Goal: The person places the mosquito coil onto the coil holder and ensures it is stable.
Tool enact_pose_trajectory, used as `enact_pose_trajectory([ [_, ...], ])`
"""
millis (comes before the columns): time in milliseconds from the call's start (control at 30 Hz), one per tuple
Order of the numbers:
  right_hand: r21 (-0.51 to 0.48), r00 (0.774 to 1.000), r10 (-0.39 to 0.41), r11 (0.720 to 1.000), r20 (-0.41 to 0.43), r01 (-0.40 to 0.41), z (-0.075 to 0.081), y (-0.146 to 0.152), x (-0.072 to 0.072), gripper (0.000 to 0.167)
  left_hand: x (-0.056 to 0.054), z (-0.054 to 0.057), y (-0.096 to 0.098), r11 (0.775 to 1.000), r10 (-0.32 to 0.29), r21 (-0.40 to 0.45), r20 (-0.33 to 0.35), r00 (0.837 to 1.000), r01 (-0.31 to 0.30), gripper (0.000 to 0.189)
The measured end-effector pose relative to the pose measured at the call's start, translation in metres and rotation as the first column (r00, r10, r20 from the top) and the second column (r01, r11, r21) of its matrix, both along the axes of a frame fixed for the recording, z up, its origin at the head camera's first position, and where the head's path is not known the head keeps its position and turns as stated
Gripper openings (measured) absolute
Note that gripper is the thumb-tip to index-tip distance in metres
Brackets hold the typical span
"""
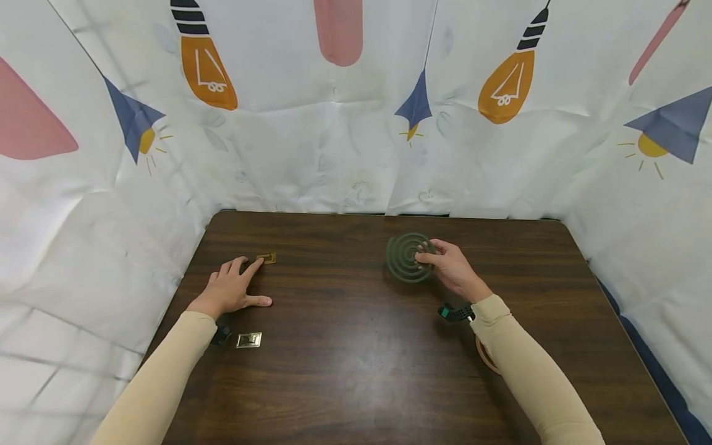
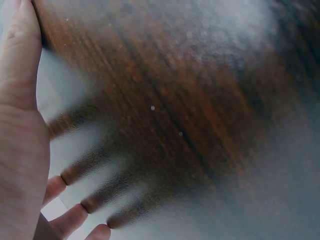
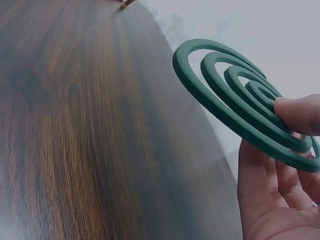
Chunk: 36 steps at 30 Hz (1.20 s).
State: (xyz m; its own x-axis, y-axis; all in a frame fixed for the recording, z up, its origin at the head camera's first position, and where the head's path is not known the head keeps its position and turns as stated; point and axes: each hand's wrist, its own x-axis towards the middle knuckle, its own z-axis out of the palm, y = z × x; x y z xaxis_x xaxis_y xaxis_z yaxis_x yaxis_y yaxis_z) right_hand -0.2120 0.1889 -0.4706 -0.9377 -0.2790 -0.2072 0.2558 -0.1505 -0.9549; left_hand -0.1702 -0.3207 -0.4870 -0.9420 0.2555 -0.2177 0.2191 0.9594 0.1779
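Note:
My right hand [image 1: 452,267] pinches a green mosquito coil [image 1: 398,259] between thumb and fingers, held above the table. In the right wrist view the coil [image 3: 215,102] appears tilted, the thumb over its inner rings and the fingers beneath. Over on the left, my left hand [image 1: 229,290] spreads out low over the table, palm down. Its index fingertip is right at a small flat gold-coloured metal piece [image 1: 269,258]. Closer to me, below that hand, lies a small shiny rectangular metal plate [image 1: 248,340] with a cut pattern.
Everything lies on a dark wood-grain table [image 1: 356,383] with rounded far corners. White cloth [image 1: 334,154] printed with lamps and bulbs hangs behind it and on both sides. Each wrist wears a small dark camera on a strap [image 1: 457,313].

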Motion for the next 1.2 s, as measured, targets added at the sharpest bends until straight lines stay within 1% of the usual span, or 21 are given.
enact_pose_trajectory([
  [200,0.003,1.0,-0.003,1.0,-0.005,0.003,0.0,-0.008,-0.001,0.026,0.0,0.001,0.0,1.0,-0.007,0.001,0.005,1.0,0.007,0.11],
  [367,-0.001,1.0,-0.005,1.0,-0.006,0.005,0.0,-0.015,-0.004,0.028,0.0,0.0,0.0,1.0,-0.006,0.001,0.006,1.0,0.006,0.111],
  [567,-0.019,1.0,-0.014,1.0,-0.003,0.014,0.0,-0.025,-0.005,0.026,0.0,0.001,0.0,1.0,-0.007,-0.004,0.009,1.0,0.007,0.11],
  [900,-0.054,1.0,-0.016,0.998,0.008,0.017,0.001,-0.04,-0.007,0.026,-0.001,0.0,0.0,1.0,-0.008,0.0,0.014,1.0,0.008,0.112],
  [1100,-0.072,1.0,0.004,0.997,0.005,-0.004,0.001,-0.049,-0.009,0.032,-0.001,0.0,0.0,1.0,-0.009,0.0,0.014,1.0,0.009,0.111],
  [1200,-0.073,1.0,0.001,0.997,0.009,0.0,0.001,-0.054,-0.01,0.032,-0.002,0.0,0.001,1.0,-0.008,0.002,0.014,1.0,0.008,0.11],
])
